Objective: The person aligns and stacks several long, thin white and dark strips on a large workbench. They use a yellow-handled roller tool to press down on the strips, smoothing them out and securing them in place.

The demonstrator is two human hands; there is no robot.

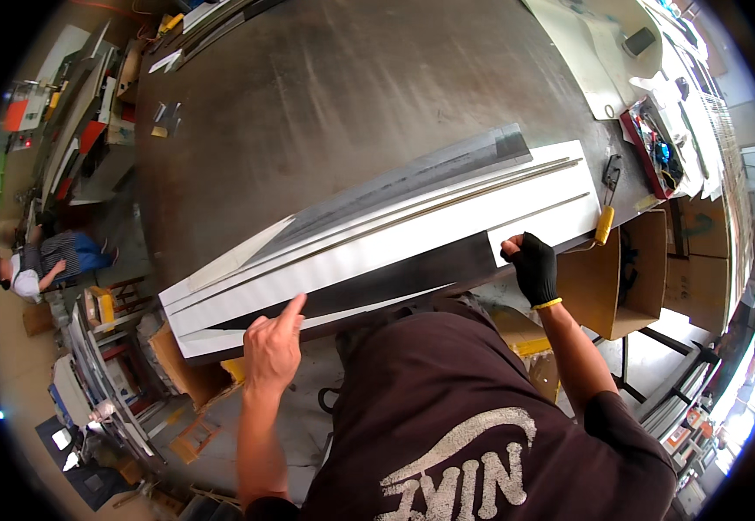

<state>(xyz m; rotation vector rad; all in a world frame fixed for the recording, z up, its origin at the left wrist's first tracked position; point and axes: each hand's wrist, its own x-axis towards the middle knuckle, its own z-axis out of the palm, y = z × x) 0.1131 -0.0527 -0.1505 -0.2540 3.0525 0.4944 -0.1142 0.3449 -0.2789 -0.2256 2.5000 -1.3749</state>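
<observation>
A long black strip [395,276] lies along the near edge of a white panel [551,210] on a large dark table [351,95]. My bare left hand [275,346] is at the panel's near edge, its index finger stretched out toward the black strip and the other fingers partly bent. I cannot tell whether it presses on the strip. My right hand [534,267], in a black fingerless glove, is closed beside the strip's right end; what its fingers hold, if anything, is hidden. Thin metal rods [429,206] and a grey metal sheet [412,178] lie on the panel's far side.
A yellow-handled tool [605,224] rests at the table's right edge, near a red box [655,152] of small tools. Cardboard boxes [616,282] stand below on the right. At far left is another person [34,265]. Metal frames [121,378] stand on the lower left.
</observation>
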